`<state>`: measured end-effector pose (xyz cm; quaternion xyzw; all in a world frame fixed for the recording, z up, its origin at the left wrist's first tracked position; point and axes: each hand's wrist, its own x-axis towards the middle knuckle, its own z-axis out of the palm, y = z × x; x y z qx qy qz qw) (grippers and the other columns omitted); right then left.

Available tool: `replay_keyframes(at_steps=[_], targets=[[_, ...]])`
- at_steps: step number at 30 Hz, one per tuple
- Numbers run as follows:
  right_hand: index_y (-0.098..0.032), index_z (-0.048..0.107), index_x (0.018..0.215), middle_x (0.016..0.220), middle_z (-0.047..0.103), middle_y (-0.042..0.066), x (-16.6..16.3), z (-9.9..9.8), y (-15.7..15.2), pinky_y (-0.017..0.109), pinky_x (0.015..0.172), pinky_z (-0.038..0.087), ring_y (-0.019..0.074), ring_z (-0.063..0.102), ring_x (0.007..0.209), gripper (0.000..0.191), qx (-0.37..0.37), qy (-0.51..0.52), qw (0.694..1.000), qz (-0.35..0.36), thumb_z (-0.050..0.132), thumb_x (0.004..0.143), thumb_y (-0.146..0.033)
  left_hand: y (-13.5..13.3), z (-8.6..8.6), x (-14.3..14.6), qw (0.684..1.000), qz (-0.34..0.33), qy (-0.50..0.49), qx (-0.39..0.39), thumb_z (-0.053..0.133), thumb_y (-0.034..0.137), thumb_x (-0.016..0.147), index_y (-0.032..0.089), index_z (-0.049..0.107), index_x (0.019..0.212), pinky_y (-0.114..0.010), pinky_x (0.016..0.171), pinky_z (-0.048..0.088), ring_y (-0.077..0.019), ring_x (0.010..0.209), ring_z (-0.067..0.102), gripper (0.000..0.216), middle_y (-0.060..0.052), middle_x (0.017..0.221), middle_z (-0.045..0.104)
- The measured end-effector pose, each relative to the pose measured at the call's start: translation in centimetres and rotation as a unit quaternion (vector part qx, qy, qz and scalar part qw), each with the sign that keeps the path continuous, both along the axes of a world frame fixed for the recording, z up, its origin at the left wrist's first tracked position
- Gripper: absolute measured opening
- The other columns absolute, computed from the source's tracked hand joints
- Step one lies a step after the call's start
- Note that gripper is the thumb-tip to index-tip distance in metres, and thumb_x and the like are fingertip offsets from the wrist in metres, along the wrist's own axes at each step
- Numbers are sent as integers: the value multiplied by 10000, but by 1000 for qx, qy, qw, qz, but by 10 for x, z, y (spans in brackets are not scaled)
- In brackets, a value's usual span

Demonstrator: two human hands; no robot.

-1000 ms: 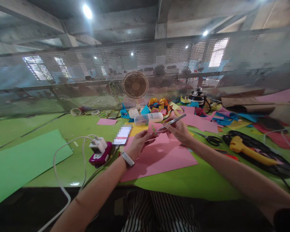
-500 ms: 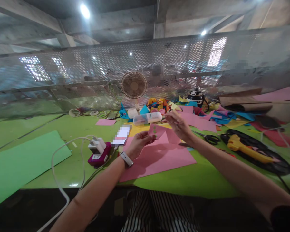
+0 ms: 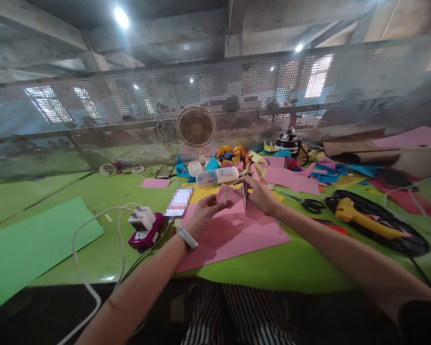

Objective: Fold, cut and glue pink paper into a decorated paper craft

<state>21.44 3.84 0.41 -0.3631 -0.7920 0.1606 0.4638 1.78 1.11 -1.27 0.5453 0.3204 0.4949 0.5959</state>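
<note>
Seen from the head camera, a person wearing a white wristband (image 3: 188, 238) works over a green table (image 3: 258, 273) crowded with colored paper. The left hand (image 3: 203, 213) has its grip closed on a small pink card (image 3: 230, 192) dotted with green marks, held up above a large pink sheet (image 3: 233, 244) spread on the table. The right hand (image 3: 260, 195), just beside the card, has its grip closed around metal tweezers (image 3: 245, 194) pointing downward; whether their tips touch the card cannot be told. To the left of the pink sheet lie a phone (image 3: 179, 202) and a purple power socket (image 3: 145, 233) with white chargers (image 3: 142, 218) plugged in, and farther left a light green sheet (image 3: 39, 244). Beyond the hands, a bottle (image 3: 217, 176) rests on its side in front of a small fan (image 3: 196, 127). At right, dark-handled scissors (image 3: 312, 205) lie near a yellow glue gun (image 3: 366, 220) set on a black tray (image 3: 414, 247). A perforated panel (image 3: 136, 108) rises behind the table.
</note>
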Motion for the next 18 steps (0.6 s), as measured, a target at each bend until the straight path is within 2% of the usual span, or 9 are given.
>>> replay_keyframes(at_steps=[5,9,13,18], targets=[[-205,566,980,758,599,17,-2,-2,-1,279,652,427,176,567,691,220,-4,12,1000,11,552,814,-350,-1,0,-1,999,5,33,29,739,275,683,136,677,929,-352,867,439,-184,838,624,289,-75,898,690],[-204,568,991,793,606,25,-2,-2,-1,283,681,431,179,571,726,225,-2,11,1000,17,555,814,-342,0,1,-3,999,-18,44,7,721,276,710,134,656,990,-340,876,428,-188,899,608,321,-101,1003,661],[-199,561,1025,789,604,26,-3,-5,-1,278,663,434,174,569,717,254,-13,-6,1000,28,555,813,-340,2,1,-3,999,-25,35,-12,688,301,746,156,623,1054,-323,819,453,-189,924,593,347,-105,1095,615],[-205,562,1046,800,606,23,-7,-9,-4,281,681,442,165,576,722,262,-16,-24,999,46,557,816,-330,3,-3,-1,1000,0,-3,11,733,260,697,140,640,978,-269,691,463,-154,773,601,319,-67,887,659]])
